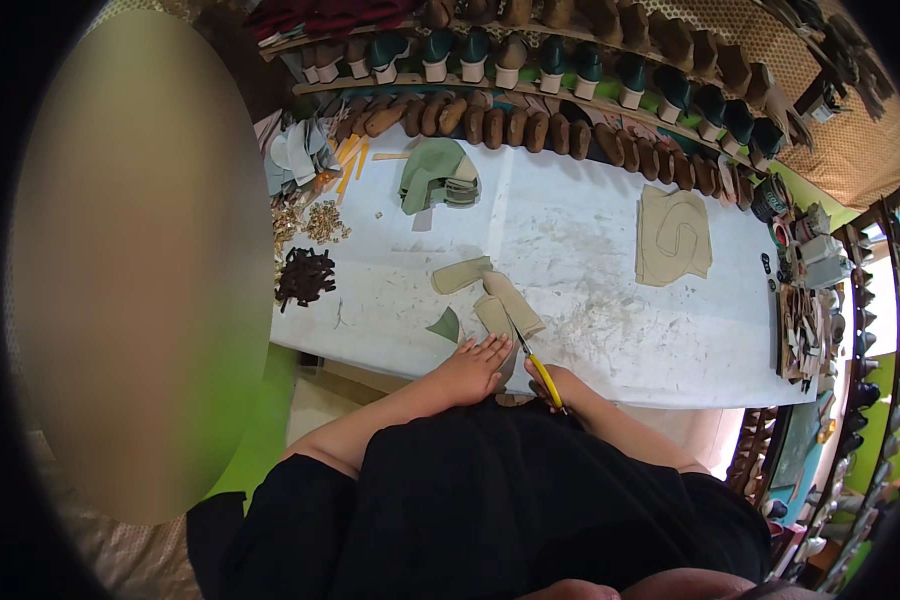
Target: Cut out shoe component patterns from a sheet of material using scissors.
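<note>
Two bare hands work at the near edge of a white worktable (610, 330). The left hand (470, 368) lies flat, fingers spread, pressing down on a tan leather piece (497, 318) that reaches over the table edge. The right hand (562, 385) is closed around a yellow-handled knife (538, 368), its thin blade slanting up and left onto the tan piece just beside the left fingertips. A small green offcut (447, 326) lies just left of that piece, and two more tan cut pieces (462, 274) lie touching it on the far side (how they overlap is hard to tell).

Further left on the table sit a pile of dark brown scraps (305, 276) and a scatter of small brass-coloured bits (325, 221). Toward the right lies a stack of tan pattern sheets (673, 236), well apart from the hands. Near the far edge rests a heap of green leather pieces (436, 174), with grey cut soles (295, 152) and orange strips (348, 160) to its left.

Beyond the table, a row of brown shoe lasts (530, 128) lines the far edge, and above them a shelf holds dark green heeled shoes (550, 62). A blurred oval covers the left of the view.
</note>
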Demonstrator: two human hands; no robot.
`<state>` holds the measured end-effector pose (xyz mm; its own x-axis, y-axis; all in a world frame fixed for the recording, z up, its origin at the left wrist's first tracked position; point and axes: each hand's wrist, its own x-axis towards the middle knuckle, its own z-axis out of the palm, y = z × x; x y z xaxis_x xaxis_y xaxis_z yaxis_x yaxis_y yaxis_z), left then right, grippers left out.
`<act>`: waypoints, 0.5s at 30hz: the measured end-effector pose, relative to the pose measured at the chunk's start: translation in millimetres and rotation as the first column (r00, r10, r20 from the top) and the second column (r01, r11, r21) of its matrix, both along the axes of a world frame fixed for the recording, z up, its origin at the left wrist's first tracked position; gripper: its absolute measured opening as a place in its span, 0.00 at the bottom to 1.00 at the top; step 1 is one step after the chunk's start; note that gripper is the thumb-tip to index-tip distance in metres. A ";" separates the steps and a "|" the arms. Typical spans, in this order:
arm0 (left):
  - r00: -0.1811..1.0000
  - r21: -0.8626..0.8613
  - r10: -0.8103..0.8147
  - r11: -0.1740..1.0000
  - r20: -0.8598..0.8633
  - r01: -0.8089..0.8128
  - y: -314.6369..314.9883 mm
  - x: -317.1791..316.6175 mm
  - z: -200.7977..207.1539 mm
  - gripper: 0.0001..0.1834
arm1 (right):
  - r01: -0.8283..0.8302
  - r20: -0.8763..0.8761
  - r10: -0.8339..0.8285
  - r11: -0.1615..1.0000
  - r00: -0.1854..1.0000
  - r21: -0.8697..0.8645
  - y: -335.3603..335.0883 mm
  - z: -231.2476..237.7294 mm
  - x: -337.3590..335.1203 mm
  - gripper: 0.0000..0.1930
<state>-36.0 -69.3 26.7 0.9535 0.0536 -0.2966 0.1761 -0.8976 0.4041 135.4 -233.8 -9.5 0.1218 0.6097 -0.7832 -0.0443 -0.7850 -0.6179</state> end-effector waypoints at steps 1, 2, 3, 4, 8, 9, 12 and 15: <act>1.000 0.001 0.001 1.000 0.000 -0.001 -0.1 -0.4 -1.3 0.34 | -0.023 0.023 0.023 1.000 0.999 0.013 0.0 -2.9 0.6 0.41; 1.000 0.001 0.002 1.000 0.000 -0.002 -0.3 -0.2 -0.9 0.34 | -0.047 0.047 0.046 0.999 0.998 0.026 0.0 -3.4 1.0 0.42; 1.000 0.003 -0.002 1.000 -0.011 0.002 -0.3 0.2 -0.5 0.34 | -0.048 0.046 0.046 0.999 0.998 0.025 -0.7 -3.6 1.9 0.42; 1.000 0.005 -0.006 1.000 -0.022 0.006 -0.5 0.5 -0.1 0.34 | -0.067 0.061 0.065 0.997 0.996 0.025 -1.5 -3.7 3.3 0.42; 0.999 -0.005 -0.001 1.000 -0.041 0.001 -0.8 1.1 2.9 0.34 | -0.131 0.171 0.129 0.991 0.977 -0.002 1.4 12.8 3.3 0.43; 0.998 -0.022 -0.005 1.000 -0.065 0.003 -1.0 2.4 4.2 0.35 | -0.129 0.172 0.127 0.992 0.977 -0.002 0.3 7.2 4.3 0.43; 0.996 -0.076 0.071 0.994 -0.047 -0.074 0.5 6.3 1.9 0.38 | -0.161 0.240 0.143 0.985 0.960 0.056 -2.8 -9.6 6.4 0.38; 0.970 -0.031 0.241 0.970 0.028 -0.240 8.8 18.6 -7.8 0.43 | -0.170 0.296 0.146 0.984 0.944 0.055 -1.1 -4.4 6.2 0.38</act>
